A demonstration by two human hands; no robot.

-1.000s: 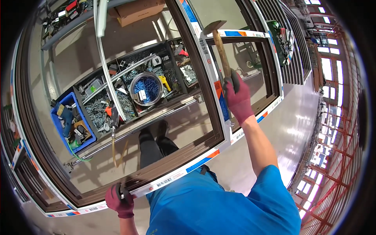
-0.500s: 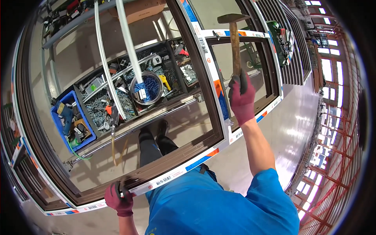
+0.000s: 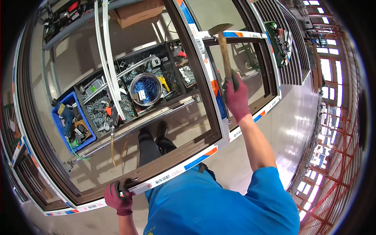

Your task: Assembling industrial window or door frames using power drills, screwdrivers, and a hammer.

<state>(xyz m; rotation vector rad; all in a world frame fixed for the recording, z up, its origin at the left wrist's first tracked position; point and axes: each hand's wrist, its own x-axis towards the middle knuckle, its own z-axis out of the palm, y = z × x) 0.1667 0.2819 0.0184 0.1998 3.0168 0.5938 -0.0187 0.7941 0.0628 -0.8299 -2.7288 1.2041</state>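
In my right hand [image 3: 237, 98], wearing a maroon and dark glove, the wooden handle of a hammer [image 3: 224, 53] is gripped. Its metal head points away from me, over the crossbar on the right side of a large window frame [image 3: 156, 164]. The frame is dark brown with white, blue and orange film along its edges. My left hand [image 3: 118, 199], gloved alike, is closed over the frame's near rail at the lower left. Two pale, thin strips [image 3: 109, 58] lie close together across the frame's left opening.
Through the opening show a dark parts tray [image 3: 127, 113] full of screws, a round metal bowl [image 3: 145, 89] of blue screws, and a blue bin [image 3: 74, 121] with tools. A cardboard box [image 3: 137, 13] stands farther off. Stacked dark frames [image 3: 288, 43] are at the far right.
My right hand and the hammer have shifted left, the hammer head slightly lower. The right-hand pale strip has swung left, off the bowl and beside the other strip. My left hand has stayed put.
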